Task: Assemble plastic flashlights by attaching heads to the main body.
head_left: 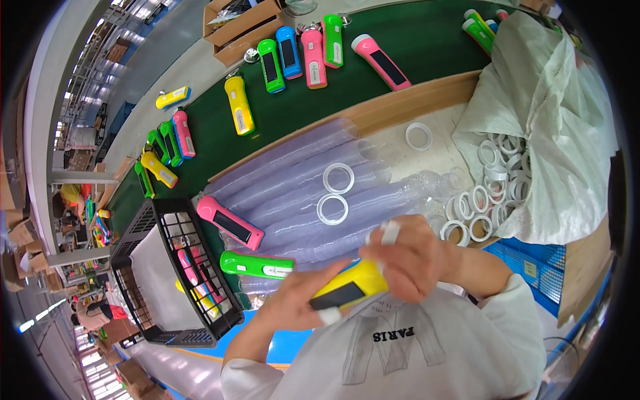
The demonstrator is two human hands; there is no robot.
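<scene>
My left hand [291, 294] is closed around a yellow flashlight [369, 279] with a dark panel on its side, held tilted in front of my shirt. At the flashlight's head end, my right hand [410, 259] is curled over it, slightly blurred, and its fingers hide that end. White wrapping shows on fingers of both hands. Just beyond lie a green flashlight [257, 264] and a pink flashlight [230, 223]. Two white rings [332, 209] rest on clear plastic tubes [293, 193] lying side by side.
A green conveyor belt [427, 40] carries several coloured flashlights. At right, a white woven sack [533, 133] spills white rings [480, 199]. A black crate [157, 207] with flashlights stands at left, and a cardboard box [247, 30] sits beyond the belt.
</scene>
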